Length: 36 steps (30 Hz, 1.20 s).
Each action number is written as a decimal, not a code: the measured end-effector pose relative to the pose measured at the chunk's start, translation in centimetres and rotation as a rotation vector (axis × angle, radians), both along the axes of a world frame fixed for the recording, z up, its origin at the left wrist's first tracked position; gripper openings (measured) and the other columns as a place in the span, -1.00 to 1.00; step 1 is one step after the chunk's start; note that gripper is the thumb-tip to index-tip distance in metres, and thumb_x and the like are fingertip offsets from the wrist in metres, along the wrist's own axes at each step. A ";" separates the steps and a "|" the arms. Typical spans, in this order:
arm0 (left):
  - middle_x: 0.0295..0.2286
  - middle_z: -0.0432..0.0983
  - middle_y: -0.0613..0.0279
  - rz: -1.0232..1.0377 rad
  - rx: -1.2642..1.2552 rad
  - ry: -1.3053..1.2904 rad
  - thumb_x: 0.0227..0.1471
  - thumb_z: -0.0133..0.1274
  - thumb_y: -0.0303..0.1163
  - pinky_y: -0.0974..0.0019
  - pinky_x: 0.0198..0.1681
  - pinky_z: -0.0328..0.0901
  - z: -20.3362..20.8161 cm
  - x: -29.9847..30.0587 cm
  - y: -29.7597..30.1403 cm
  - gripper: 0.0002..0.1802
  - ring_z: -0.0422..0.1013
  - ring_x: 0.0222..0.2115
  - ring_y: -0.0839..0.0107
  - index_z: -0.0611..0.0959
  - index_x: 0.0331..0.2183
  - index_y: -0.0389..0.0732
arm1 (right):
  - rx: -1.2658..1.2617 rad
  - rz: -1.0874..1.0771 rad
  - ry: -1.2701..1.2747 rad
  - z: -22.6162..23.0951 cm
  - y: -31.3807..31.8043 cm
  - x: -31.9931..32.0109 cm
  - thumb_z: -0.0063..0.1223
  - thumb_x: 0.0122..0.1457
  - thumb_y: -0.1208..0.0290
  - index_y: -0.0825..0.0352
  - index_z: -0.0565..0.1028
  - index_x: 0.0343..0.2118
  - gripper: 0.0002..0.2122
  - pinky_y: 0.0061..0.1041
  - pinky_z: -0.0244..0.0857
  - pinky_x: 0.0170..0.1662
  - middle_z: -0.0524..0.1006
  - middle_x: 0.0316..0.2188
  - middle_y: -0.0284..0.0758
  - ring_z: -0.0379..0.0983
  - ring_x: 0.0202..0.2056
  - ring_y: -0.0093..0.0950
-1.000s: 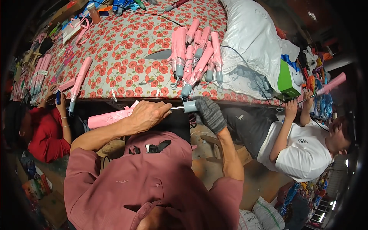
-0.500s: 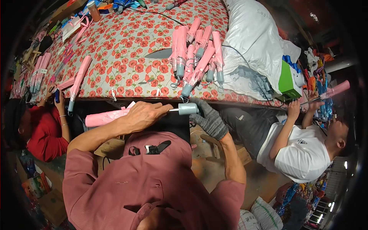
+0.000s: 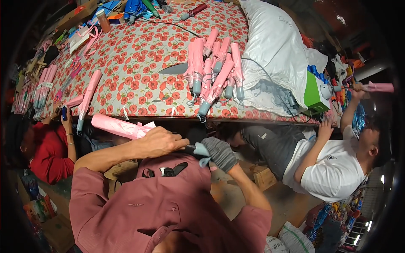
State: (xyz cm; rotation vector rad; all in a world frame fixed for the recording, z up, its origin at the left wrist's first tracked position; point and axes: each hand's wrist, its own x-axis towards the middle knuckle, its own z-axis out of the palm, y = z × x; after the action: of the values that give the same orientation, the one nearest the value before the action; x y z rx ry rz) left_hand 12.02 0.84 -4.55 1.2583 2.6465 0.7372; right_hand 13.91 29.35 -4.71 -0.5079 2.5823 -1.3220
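Note:
A pink folded umbrella (image 3: 120, 127) lies across my lap just below the table edge. My bare left hand (image 3: 162, 141) is closed around it near its handle end. On my right hand (image 3: 220, 154) is a grey knitted glove, and its fingers are wrapped round the umbrella's grey handle (image 3: 201, 149), covering much of it. A dark section shows between my left hand and the handle. A grey-blue strap or flap hangs below the handle; I cannot make out which.
Several pink umbrellas (image 3: 211, 71) are piled on the flowered tablecloth (image 3: 139, 76). Another pink umbrella (image 3: 90, 95) overhangs the left edge. Right of the pile is a big white sack (image 3: 274, 46) beside a green box (image 3: 316, 95). Co-workers sit on both sides, handling umbrellas.
My right hand has moved left and down with the handle, which is now closer to my left hand. The bright shaft between them no longer shows. The right co-worker's umbrella has shifted.

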 end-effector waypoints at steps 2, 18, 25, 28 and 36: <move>-0.53 0.58 0.17 0.002 -0.021 -0.045 0.19 0.10 -0.22 0.07 -0.53 0.26 0.0 0.4 0.1 -0.82 0.49 -0.58 0.07 0.67 -0.26 -0.08 | 0.112 0.056 0.546 -1.3 0.1 0.3 0.15 0.21 0.30 0.39 0.49 0.03 -0.62 -0.36 0.42 -0.15 0.60 -0.16 -0.20 0.54 -0.24 -0.32; -0.39 0.68 0.19 -0.113 -0.266 -0.027 0.22 0.06 -0.20 0.08 -0.43 0.32 2.2 -0.1 0.7 -0.72 0.54 -0.49 0.01 0.68 -0.22 -0.20 | -0.302 0.041 -0.899 -7.8 1.1 0.3 0.31 -0.02 0.30 0.40 0.49 -0.01 -0.51 -0.32 0.40 -0.20 0.56 -0.25 -0.18 0.50 -0.31 -0.25; -0.40 0.65 0.15 -0.173 -0.115 -0.272 0.24 0.03 -0.23 0.13 -0.44 0.32 3.3 -0.7 0.3 -0.72 0.51 -0.51 0.10 0.64 -0.18 -0.24 | 0.276 0.220 0.575 0.6 -2.0 1.8 0.31 -0.07 0.31 0.32 0.54 -0.08 -0.56 -0.22 0.40 -0.24 0.57 -0.33 -0.22 0.49 -0.41 -0.18; -0.40 0.64 0.14 -0.123 -0.326 0.041 0.25 0.03 -0.26 0.19 -0.46 0.32 3.1 -0.3 1.0 -0.69 0.47 -0.54 0.17 0.65 -0.10 -0.25 | 0.263 0.223 0.619 0.8 -1.8 1.4 0.31 -0.08 0.30 0.33 0.54 -0.05 -0.53 -0.21 0.42 -0.22 0.58 -0.29 -0.19 0.51 -0.38 -0.17; -0.43 0.61 0.19 -0.174 -0.231 -0.103 0.28 0.02 -0.29 0.25 -0.47 0.31 3.3 -0.9 0.9 -0.73 0.40 -0.58 0.28 0.66 -0.10 -0.23 | 0.286 0.244 0.615 0.4 -1.4 2.0 0.32 -0.08 0.29 0.35 0.53 0.00 -0.48 -0.21 0.44 -0.16 0.60 -0.22 -0.13 0.54 -0.31 -0.14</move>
State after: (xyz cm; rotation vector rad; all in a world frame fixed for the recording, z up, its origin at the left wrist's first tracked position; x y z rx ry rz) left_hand 11.10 1.71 -1.23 1.3253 2.4195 0.4424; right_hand 15.93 27.99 -4.31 -1.2889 2.9692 -0.7776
